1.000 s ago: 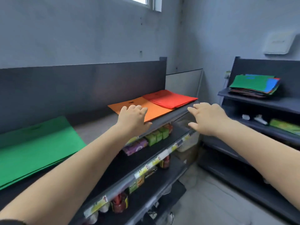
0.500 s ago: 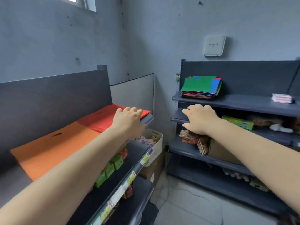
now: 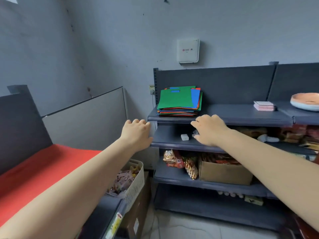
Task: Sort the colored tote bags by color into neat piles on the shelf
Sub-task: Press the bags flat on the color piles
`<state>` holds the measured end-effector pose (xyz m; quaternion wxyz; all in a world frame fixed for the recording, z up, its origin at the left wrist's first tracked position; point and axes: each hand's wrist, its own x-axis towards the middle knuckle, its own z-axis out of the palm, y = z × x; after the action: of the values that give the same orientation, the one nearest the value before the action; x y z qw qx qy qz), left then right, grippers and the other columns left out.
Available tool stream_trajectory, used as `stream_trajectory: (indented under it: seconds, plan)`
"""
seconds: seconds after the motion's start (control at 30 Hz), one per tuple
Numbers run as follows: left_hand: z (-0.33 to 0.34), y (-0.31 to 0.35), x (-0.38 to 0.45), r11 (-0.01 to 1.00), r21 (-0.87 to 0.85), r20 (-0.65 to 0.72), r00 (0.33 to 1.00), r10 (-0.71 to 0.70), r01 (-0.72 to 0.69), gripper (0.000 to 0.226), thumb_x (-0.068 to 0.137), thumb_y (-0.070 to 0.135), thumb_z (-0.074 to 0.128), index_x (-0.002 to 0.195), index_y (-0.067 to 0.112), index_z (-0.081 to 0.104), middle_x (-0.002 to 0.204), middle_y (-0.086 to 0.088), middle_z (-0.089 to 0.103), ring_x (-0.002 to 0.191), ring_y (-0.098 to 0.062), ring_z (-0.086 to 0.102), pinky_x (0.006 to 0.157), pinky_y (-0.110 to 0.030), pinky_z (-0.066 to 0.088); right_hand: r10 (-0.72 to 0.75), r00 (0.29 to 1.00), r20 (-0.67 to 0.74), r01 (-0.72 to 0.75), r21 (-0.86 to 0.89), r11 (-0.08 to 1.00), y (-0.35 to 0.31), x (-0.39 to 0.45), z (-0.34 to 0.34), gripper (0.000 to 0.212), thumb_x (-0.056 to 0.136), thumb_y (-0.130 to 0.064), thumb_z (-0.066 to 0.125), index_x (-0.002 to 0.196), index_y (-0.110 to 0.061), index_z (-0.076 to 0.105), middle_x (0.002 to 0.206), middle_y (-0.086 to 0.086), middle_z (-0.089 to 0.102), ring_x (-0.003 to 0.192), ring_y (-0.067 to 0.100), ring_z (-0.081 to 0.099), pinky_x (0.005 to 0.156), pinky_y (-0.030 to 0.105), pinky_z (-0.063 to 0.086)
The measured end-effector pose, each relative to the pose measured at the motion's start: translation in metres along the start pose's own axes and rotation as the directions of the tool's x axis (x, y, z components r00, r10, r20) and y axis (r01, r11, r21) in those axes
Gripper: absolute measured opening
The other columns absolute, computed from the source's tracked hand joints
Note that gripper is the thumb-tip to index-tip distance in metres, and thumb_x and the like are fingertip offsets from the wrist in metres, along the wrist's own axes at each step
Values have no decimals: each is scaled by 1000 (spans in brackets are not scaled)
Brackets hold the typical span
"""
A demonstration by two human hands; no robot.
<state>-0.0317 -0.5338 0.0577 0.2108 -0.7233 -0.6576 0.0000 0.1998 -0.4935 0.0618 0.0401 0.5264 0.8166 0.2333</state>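
A mixed stack of tote bags [image 3: 179,102], green on top with blue, red and orange edges showing, lies on the top board of the dark shelf unit [image 3: 241,116] ahead. A red tote pile [image 3: 34,171] lies on the left shelf, partly hidden by my left forearm. My left hand [image 3: 136,133] hovers in the air just left of the shelf unit, fingers loosely bent, holding nothing. My right hand [image 3: 209,129] is stretched out below the mixed stack, in front of the second board, also empty.
A white wall box [image 3: 188,50] hangs above the shelf. Pink cards [image 3: 264,106] and a bowl [image 3: 305,101] sit on the top board. Snack packs [image 3: 179,161] and a cardboard box [image 3: 224,173] fill lower boards. A white basket [image 3: 136,181] stands at the left shelf's end.
The view has swung right, away from the orange and green piles, and the mixed stack now sits ahead. Both empty hands have moved toward that shelf.
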Motion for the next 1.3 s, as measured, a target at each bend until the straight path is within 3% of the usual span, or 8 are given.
stream_trajectory:
  seconds: [0.43,0.8,0.97,1.13,1.23,1.3]
  plan:
    - [82,44,222,994,-81,32,997,-75,77,52,92,48,46,136,19,42,134,-2,50,123,-24,47,97,-38,37,-27,999,-35,26,-13,1000,118,167,103,46,98,-42,39,136,-17,40,131,5,48,120,24,44,90,35,37]
    - [146,47,346,983,-150,70,993,-97,106,47,93,45,45,131,18,46,129,-3,53,121,-26,47,95,-36,37,-96,995,8,96,-10,995,148,268,170,43,100,-39,36,136,-15,40,130,6,49,118,24,47,91,35,39]
    - [180,37,401,980,-171,100,992,-82,98,49,96,47,41,136,18,42,136,-3,49,126,-25,43,100,-38,35,-10,999,51,-2,212,977,149,325,195,44,100,-40,37,135,-14,45,129,6,52,117,25,48,92,38,42]
    - [209,15,451,975,-207,96,993,-61,80,51,98,50,34,137,19,42,137,-2,49,128,-24,42,101,-37,33,132,981,140,-181,437,881,153,384,219,46,101,-41,36,132,-9,48,128,8,52,116,27,50,90,39,45]
    - [225,7,474,971,-236,123,992,-6,36,51,99,50,30,137,19,44,140,-2,48,129,-24,42,104,-36,31,209,953,219,-289,455,842,155,415,234,44,100,-43,37,114,-7,57,117,10,54,106,28,52,82,36,47]
    - [233,5,484,963,-268,143,987,79,-38,52,100,50,28,140,19,41,144,-1,44,132,-22,39,107,-35,29,297,917,266,-390,449,804,156,432,245,42,99,-44,40,77,-9,52,102,10,49,94,26,48,74,33,44]
